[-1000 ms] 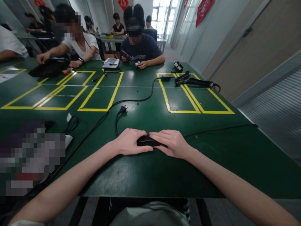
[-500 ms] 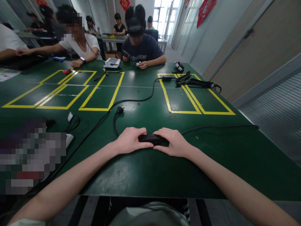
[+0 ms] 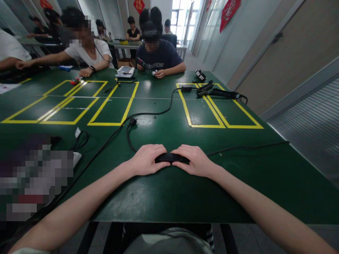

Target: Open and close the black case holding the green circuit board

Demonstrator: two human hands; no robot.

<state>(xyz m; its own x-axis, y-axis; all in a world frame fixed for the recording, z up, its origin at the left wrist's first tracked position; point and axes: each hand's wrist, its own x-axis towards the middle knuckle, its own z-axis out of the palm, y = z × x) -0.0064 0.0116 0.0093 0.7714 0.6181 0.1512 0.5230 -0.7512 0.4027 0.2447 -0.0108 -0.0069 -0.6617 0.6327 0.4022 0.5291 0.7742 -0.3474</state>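
Observation:
A black power adapter (image 3: 171,158) lies low over the near part of the green table, held between both my hands. My left hand (image 3: 148,159) grips its left end, fingers over the far side and thumb along the near side. Round the right end closes my right hand (image 3: 194,160) in the same way. The fingers hide both ends of the adapter. From behind my left hand a black cord curves up to a power plug (image 3: 132,121). A thinner black cable (image 3: 246,147) runs from my right hand toward the table's right edge.
A long black cable (image 3: 106,144) crosses the table diagonally. Yellow tape rectangles (image 3: 106,124) mark the green table (image 3: 169,201). A black handheld tool (image 3: 219,93) lies at the far right. A blurred-out bundle (image 3: 39,176) sits at near left. Across the table, a person (image 3: 161,58) handles small parts.
Both hands keep hold of the adapter. It has turned slightly, and the fingers have shifted a little along it. The thin cable at right has moved slightly.

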